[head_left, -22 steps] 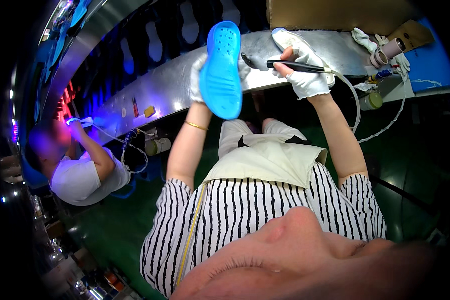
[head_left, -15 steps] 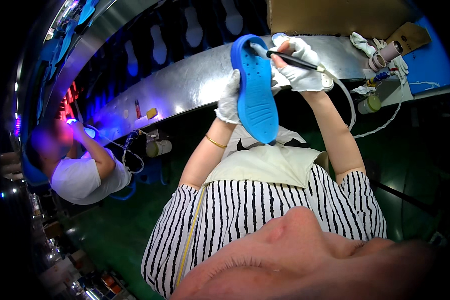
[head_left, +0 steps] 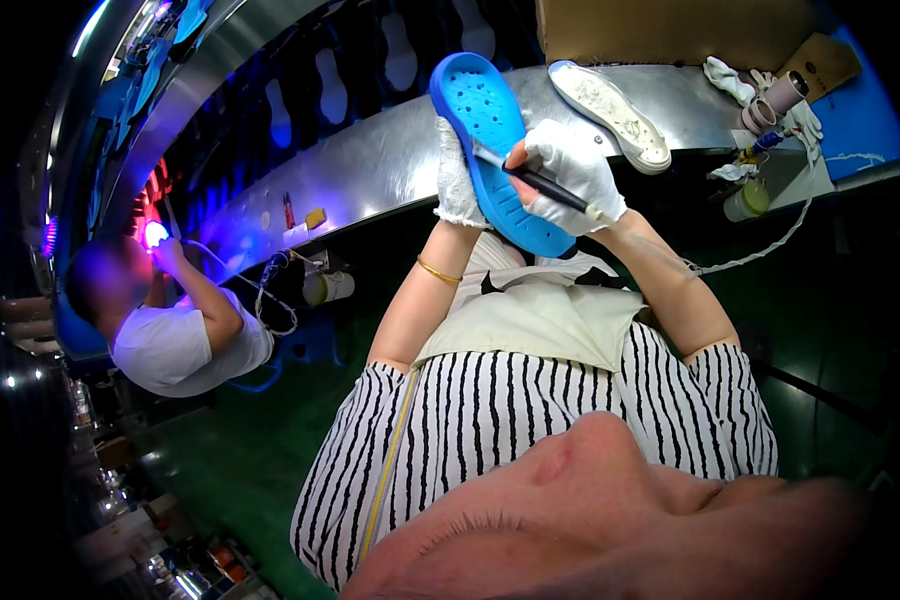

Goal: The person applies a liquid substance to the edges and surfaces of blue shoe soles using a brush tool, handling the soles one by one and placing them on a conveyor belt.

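My left hand point(head_left: 459, 175), in a white work glove, grips a blue shoe sole point(head_left: 485, 105) along its left edge. The sole is held at a slant with its dotted toe end away from me and its ribbed heel end toward my apron. My right hand point(head_left: 568, 172), gloved with bare fingertips, is closed around a black-handled brush point(head_left: 555, 190). The brush's pale tip reaches the left inner rim of the sole near its middle. A white shoe sole point(head_left: 610, 115) lies on the metal bench to the right of the blue one.
Beyond the metal bench point(head_left: 370, 170), grey sole shapes point(head_left: 332, 85) rest in a dark row. Gloves point(head_left: 727, 80), a spool point(head_left: 785, 90) and a jar point(head_left: 746, 202) stand at the right. Another person point(head_left: 175, 330) works at the left, near a yellow block point(head_left: 316, 217).
The sole has tilted, its toe end swinging left. My right hand and the brush have moved nearer, from the toe rim to the left middle rim, uncovering the white sole.
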`<state>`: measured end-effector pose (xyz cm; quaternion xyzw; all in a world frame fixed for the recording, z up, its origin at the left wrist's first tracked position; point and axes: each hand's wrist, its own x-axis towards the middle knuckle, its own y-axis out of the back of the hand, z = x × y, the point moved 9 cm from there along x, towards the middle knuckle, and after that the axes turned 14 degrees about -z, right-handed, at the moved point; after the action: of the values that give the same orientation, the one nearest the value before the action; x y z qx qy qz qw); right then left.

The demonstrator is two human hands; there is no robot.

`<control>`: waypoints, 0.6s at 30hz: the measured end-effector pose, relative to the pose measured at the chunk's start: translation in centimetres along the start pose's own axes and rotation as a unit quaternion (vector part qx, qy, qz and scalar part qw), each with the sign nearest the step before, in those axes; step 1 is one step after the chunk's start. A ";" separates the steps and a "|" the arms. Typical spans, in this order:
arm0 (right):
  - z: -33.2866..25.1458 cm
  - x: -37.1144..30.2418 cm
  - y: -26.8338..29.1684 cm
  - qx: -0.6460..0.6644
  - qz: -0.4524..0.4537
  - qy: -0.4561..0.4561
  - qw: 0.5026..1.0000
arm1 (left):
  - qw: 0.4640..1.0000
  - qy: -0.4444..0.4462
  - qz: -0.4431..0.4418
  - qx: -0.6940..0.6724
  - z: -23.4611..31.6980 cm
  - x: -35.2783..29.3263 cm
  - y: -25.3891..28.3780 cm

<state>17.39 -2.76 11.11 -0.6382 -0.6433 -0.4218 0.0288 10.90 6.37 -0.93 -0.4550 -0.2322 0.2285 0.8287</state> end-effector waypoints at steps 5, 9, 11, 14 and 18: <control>0.1 -0.5 0.4 0.015 0.001 -0.007 1.000 | 0.998 -0.039 0.024 0.047 1.8 -0.1 -1.3; -1.8 -0.3 -1.5 0.006 -0.063 0.009 0.998 | 1.000 -0.021 -0.004 0.012 2.5 0.2 -0.7; -0.6 -0.5 -1.2 0.064 -0.061 -0.040 0.995 | 1.000 -0.023 -0.004 0.001 3.2 0.3 -0.8; 1.0 -0.9 -0.6 0.058 -0.036 -0.066 0.995 | 0.999 -0.035 -0.009 0.000 4.1 0.4 -1.4; -0.8 -0.3 -1.8 0.035 -0.078 0.005 0.996 | 0.990 -0.023 -0.077 -0.118 4.9 1.6 -1.0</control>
<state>15.53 -3.12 10.56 -0.5827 -0.7052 -0.4033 0.0213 9.46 10.02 2.50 -0.5248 -0.3111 0.1452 0.7789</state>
